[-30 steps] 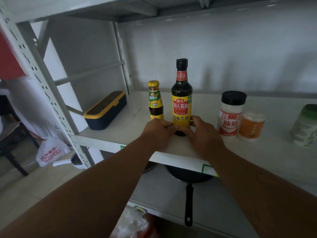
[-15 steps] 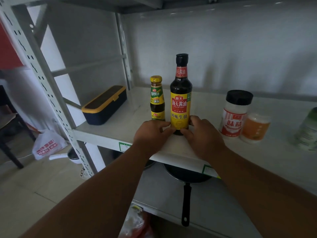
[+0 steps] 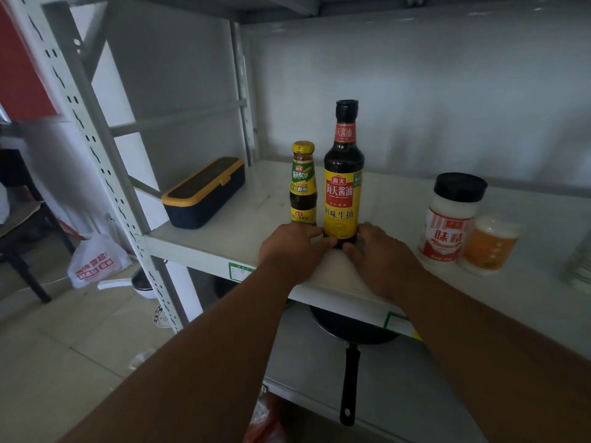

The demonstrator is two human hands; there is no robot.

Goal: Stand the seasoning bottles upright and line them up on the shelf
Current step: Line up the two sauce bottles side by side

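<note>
A tall dark soy sauce bottle (image 3: 342,183) with a yellow and red label stands upright near the front of the white shelf (image 3: 224,241). My left hand (image 3: 292,251) and my right hand (image 3: 380,254) hold its base from either side, fingertips curled against the bottom. Close on its left stands a smaller sauce bottle (image 3: 302,183) with a yellow cap, partly hidden at the base by my left hand. To the right stand a white jar (image 3: 451,219) with a black lid and red label and a short orange jar (image 3: 489,247).
A dark blue box (image 3: 204,193) with a yellow rim lies at the shelf's left end beside the upright post (image 3: 105,174). A pale bottle (image 3: 580,263) is cut off at the right edge. A black frying pan (image 3: 350,343) sits on the shelf below.
The two hands stay at the base of the soy sauce bottle. The bottle has shifted slightly closer to the small bottle, and the camera has moved a little.
</note>
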